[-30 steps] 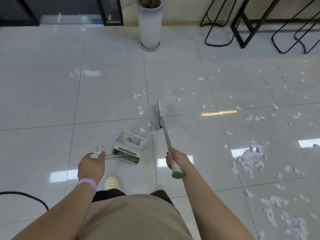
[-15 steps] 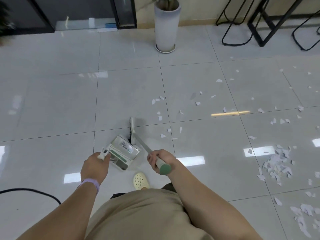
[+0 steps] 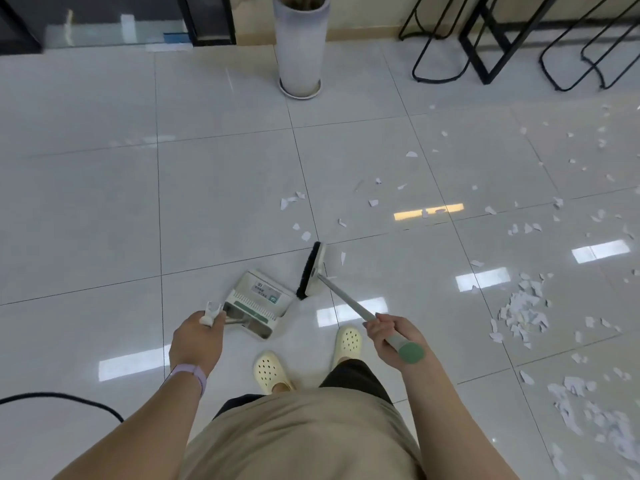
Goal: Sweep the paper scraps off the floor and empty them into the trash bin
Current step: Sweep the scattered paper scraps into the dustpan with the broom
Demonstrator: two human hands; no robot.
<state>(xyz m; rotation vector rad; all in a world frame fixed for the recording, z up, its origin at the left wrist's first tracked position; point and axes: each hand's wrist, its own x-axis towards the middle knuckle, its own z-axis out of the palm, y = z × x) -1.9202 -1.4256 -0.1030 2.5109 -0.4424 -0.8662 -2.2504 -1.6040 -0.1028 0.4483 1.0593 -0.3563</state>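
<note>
Since the earlier frame, broom head [image 3: 313, 271] had swung right off the dustpan [image 3: 258, 299], each grip, left hand [image 3: 197, 336] and right hand [image 3: 391, 336], curled round its handle; sweeping underway, scraps [image 3: 301, 216] at 12 o'clock needed gathering.

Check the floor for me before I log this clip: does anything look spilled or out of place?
Yes. Torn paper scraps litter the tiles, mostly on the right side. A black cable also trails across the floor at lower left, near the person's feet.

White paper scraps [image 3: 523, 315] lie scattered on the glossy floor [image 3: 104, 202], a white dustpan [image 3: 258, 299] rests just beside the black-bristled broom [image 3: 311, 271].
</note>
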